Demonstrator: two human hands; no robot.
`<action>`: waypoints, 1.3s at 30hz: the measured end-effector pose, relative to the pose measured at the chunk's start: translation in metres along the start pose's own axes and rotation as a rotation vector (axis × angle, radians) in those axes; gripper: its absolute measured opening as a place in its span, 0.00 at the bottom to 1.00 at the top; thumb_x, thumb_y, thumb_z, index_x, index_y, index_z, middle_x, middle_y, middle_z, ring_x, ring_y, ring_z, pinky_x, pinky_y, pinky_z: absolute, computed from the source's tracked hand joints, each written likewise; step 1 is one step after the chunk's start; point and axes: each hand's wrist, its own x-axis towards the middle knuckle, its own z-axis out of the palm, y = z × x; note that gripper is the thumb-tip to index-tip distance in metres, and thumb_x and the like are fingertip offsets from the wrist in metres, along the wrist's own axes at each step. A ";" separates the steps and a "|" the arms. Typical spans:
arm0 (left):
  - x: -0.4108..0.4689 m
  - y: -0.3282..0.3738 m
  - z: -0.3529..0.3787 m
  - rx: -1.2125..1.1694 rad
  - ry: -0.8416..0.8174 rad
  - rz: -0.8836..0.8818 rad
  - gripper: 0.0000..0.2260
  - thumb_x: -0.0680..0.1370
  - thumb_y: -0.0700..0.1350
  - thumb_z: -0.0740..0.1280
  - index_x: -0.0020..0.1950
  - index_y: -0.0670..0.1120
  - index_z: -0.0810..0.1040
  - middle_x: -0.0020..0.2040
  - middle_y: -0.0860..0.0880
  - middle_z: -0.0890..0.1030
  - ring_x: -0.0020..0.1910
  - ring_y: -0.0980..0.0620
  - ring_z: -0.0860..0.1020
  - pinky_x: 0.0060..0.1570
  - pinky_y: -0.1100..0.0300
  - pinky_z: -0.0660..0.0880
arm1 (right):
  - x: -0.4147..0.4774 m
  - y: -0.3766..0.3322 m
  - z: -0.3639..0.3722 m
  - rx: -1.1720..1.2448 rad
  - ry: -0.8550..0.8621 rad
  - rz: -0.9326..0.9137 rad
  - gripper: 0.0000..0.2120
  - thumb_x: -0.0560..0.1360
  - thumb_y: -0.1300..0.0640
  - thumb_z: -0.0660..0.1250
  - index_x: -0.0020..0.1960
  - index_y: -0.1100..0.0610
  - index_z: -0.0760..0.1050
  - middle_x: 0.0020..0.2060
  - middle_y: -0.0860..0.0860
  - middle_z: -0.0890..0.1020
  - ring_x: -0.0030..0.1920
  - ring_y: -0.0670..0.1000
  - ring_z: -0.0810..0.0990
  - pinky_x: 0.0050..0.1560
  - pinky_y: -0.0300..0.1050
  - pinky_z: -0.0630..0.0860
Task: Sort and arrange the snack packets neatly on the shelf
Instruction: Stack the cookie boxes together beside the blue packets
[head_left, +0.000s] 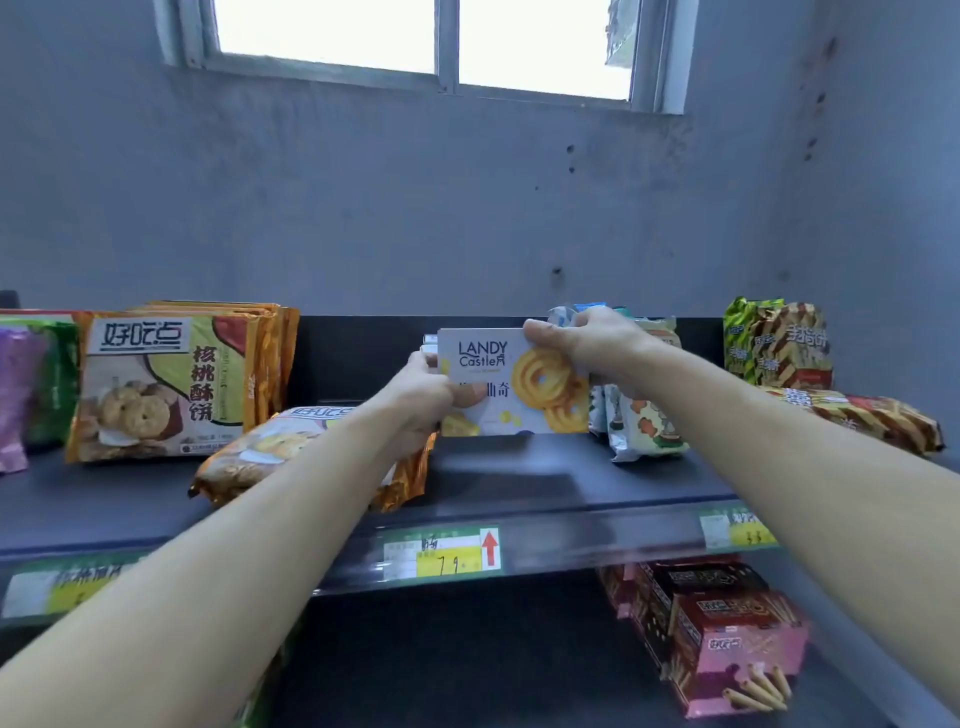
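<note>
Small shop. Dark shelf (519, 483) has price tags (441, 552) in its near edge rail. Branded snack packets (171, 384) face out, boxes (727, 639) on the tier below. Bare grey wall (363, 208) behind.

Both hands (426, 387) (582, 343) grip white cookie box (519, 384)

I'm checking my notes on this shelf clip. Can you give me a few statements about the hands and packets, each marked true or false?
1. The left hand and right hand both hold the white cookie box. True.
2. The cookie box lies flat on its back. False: it is held upright, front toward the camera.
3. An orange packet lies flat under the left forearm. True.
4. The price label carries a green arrow. False: the arrow is red.
5. The lower shelf holds only bags. False: pink and brown boxes stand at its right.
</note>
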 end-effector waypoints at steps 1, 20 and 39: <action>0.001 -0.001 0.000 0.046 -0.030 -0.010 0.12 0.74 0.28 0.65 0.54 0.39 0.74 0.55 0.38 0.79 0.48 0.41 0.80 0.50 0.48 0.78 | 0.003 0.004 0.001 -0.022 -0.001 0.006 0.26 0.67 0.38 0.71 0.52 0.58 0.72 0.42 0.54 0.78 0.38 0.52 0.78 0.39 0.44 0.76; 0.024 -0.015 -0.008 0.447 0.319 -0.158 0.09 0.73 0.34 0.69 0.52 0.39 0.77 0.52 0.40 0.82 0.49 0.42 0.81 0.52 0.46 0.79 | 0.028 0.028 0.038 0.032 -0.223 -0.082 0.13 0.72 0.59 0.72 0.36 0.51 0.69 0.37 0.44 0.77 0.37 0.43 0.76 0.32 0.31 0.70; 0.017 -0.009 0.006 0.575 0.399 -0.120 0.13 0.73 0.35 0.70 0.57 0.38 0.75 0.53 0.42 0.82 0.49 0.47 0.80 0.47 0.55 0.77 | 0.020 0.035 0.026 -0.195 -0.184 -0.160 0.11 0.74 0.64 0.63 0.55 0.60 0.70 0.47 0.54 0.72 0.45 0.53 0.72 0.31 0.40 0.66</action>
